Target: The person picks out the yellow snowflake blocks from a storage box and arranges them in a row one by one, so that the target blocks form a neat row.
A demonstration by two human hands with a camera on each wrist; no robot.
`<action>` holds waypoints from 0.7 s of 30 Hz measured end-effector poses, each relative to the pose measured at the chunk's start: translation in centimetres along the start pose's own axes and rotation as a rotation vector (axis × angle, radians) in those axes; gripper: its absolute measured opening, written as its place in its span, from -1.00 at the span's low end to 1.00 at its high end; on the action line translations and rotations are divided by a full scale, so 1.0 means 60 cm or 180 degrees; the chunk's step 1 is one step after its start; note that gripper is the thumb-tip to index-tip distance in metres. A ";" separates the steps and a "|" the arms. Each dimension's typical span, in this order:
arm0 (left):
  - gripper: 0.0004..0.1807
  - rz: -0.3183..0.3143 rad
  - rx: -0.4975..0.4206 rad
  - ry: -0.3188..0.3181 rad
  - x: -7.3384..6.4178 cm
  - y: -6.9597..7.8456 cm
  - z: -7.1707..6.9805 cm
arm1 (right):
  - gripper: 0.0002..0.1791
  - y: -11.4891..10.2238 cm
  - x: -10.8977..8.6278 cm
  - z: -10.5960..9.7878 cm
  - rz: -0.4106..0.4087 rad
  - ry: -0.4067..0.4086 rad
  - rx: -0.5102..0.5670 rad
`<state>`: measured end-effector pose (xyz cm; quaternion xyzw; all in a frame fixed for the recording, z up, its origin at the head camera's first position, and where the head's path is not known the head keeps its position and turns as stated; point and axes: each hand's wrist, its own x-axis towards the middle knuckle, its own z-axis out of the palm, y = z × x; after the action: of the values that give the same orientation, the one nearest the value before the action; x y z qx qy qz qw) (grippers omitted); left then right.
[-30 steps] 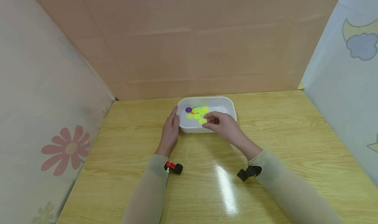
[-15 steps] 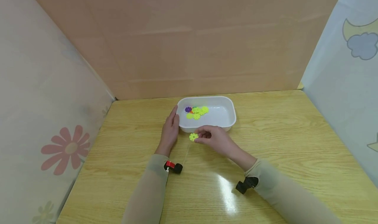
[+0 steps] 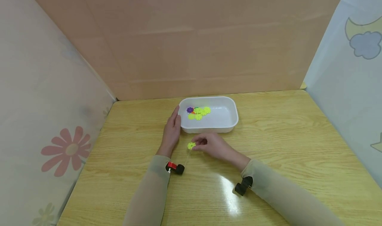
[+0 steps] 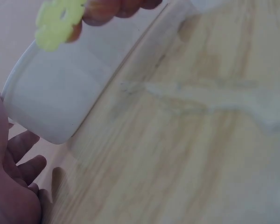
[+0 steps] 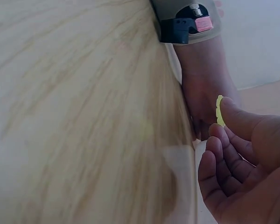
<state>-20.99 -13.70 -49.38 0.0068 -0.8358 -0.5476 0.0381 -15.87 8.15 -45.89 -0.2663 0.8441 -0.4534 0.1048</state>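
Observation:
Between thumb and index finger, my right hand (image 3: 213, 145) pinches a yellow snowflake disc (image 3: 191, 145), a flat plastic toy piece with a notched rim and a small centre hole. It is in front of the white plastic tub (image 3: 206, 130), over the table; the right wrist view shows the disc (image 5: 219, 110) edge-on. My left hand (image 3: 172, 130) rests along the tub's left end, its thumb close to the rim. Inside the tub, toward its left, lie several yellow discs (image 3: 198, 116), overlapping, with a purple disc (image 3: 190, 110) and bits of orange and green partly hidden under them.
A light wood-grain table (image 3: 283, 136) carries the tub near its back edge. Behind stands a tan panel (image 3: 191, 47); pale printed panels rise on the left (image 3: 38, 86) and right (image 3: 352, 93). Each wrist wears a small black camera (image 3: 179, 169).
My right hand has taken a yellow disc out of the tub and brought it toward the front left, over the table. The left hand has stayed at the tub's end.

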 end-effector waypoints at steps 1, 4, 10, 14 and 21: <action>-0.40 -0.0003 0.0002 -0.0001 0.000 0.000 0.000 | -0.78 0.001 0.002 0.002 0.0004 -0.0031 0.0001; -0.40 0.0002 0.0012 0.0010 0.000 0.000 0.000 | -0.78 0.004 0.006 0.007 0.0018 -0.0112 0.0010; -0.40 0.0007 0.0022 -0.0024 0.000 0.002 0.001 | -0.78 0.004 0.011 0.010 0.0080 -0.0215 -0.0034; -0.40 -0.0006 0.0028 -0.0022 0.001 0.001 0.001 | -0.81 0.040 0.025 0.021 -0.0048 -0.0241 -0.0179; -0.41 -0.0031 0.0007 -0.0013 0.000 0.004 0.001 | -0.76 0.056 0.030 0.026 -0.0400 -0.0270 -0.0422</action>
<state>-20.96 -13.58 -49.20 0.0098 -0.8365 -0.5469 0.0338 -17.91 7.57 -49.39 -0.3439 0.8487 -0.3906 0.0940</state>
